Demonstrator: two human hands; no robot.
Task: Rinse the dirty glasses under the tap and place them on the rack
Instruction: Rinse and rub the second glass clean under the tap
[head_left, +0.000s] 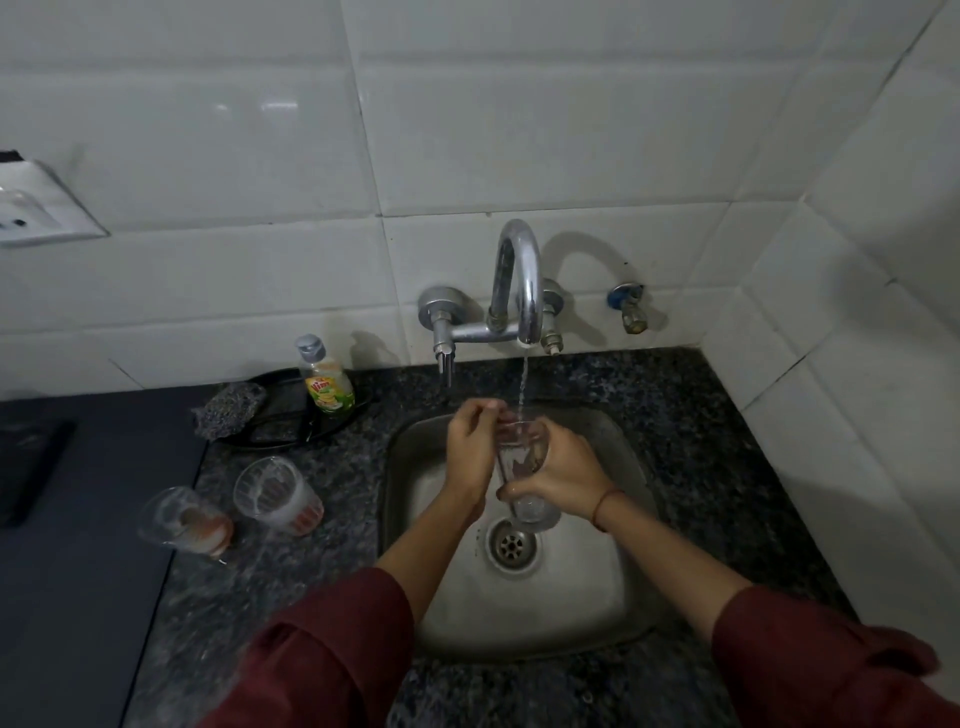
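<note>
- The glass is held above the sink, with its mouth under the thin stream from the tap.
- The right hand wraps its fingers round the lower half.
- The left hand curls its fingers at the rim.
- A smeared glass and a second dirty glass stand on the surface, left of the sink.

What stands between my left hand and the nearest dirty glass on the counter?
Nothing visible. Only the steel sink's rim and bare speckled granite counter lie between the left hand and the nearer stained clear glass.
</note>
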